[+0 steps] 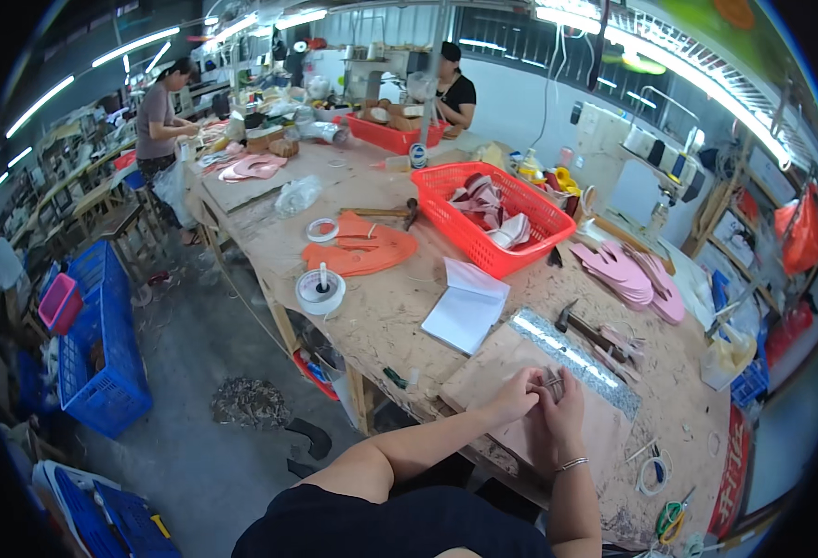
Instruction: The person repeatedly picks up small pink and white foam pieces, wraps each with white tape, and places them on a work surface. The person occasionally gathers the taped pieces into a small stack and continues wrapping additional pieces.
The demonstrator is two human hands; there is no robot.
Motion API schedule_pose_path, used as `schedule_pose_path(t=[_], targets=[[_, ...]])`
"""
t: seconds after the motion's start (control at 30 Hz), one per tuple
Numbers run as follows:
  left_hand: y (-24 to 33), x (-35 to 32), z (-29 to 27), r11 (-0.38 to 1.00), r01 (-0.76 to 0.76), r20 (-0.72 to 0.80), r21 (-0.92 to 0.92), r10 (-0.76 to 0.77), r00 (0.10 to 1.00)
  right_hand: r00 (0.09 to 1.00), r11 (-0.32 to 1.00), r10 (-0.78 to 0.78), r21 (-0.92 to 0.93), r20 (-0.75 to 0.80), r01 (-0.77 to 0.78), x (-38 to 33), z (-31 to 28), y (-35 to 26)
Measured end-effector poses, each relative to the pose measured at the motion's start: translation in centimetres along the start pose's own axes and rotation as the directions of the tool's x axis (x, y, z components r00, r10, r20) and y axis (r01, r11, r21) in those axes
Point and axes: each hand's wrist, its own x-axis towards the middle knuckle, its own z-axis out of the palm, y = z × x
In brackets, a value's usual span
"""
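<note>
My left hand (516,397) and my right hand (564,406) meet above a pale board (483,372) at the near edge of the worktable. Fingers of both are closed around a small greyish-brown piece (550,380), too small and too covered to name. A bracelet circles my right wrist. Just beyond my hands lies a shiny speckled slab (571,358). A hammer (595,333) rests at the slab's far right side, beside some pale scraps. Left of the slab, an open notebook (467,307) lies on the table.
Farther back stand a red basket (492,219) of cut pieces, orange sheets (362,246), another hammer (381,213) and a tape roll (320,291). Pink cut pieces (627,279) lie at right; scissors (672,521) lie near right. Blue crates (102,344) stand on the floor. Two people work beyond.
</note>
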Motion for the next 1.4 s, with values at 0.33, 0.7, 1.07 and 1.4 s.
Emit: schedule_pose_path(t=[0.33,0.7,1.07,1.4], targets=[[0.4,-1.6,1.5,0.714,0.17,0.043,-0.679,-0.191,0.981,0.984,0.946,-0.152,0.274,-0.091,0.171,-4.8,0.8,-1.2],[2.7,-2.7,1.6,0.948,-0.181,0.211,0.261,0.127,0.969,0.841,0.483,0.399,0.696,0.364,-0.531,-6.0,-5.5,-0.4],[2.7,-3.7,-0.6,0.317,-0.47,0.4,0.824,0.262,0.878,0.893,0.343,0.418,0.881,0.166,-0.325,12.6,-17.1,5.9],[2.6,-3.6,-0.4,0.283,-0.471,0.399,0.836,0.277,0.874,1.0,0.621,0.02,-0.783,-0.02,-0.028,16.4,-9.3,15.5]])
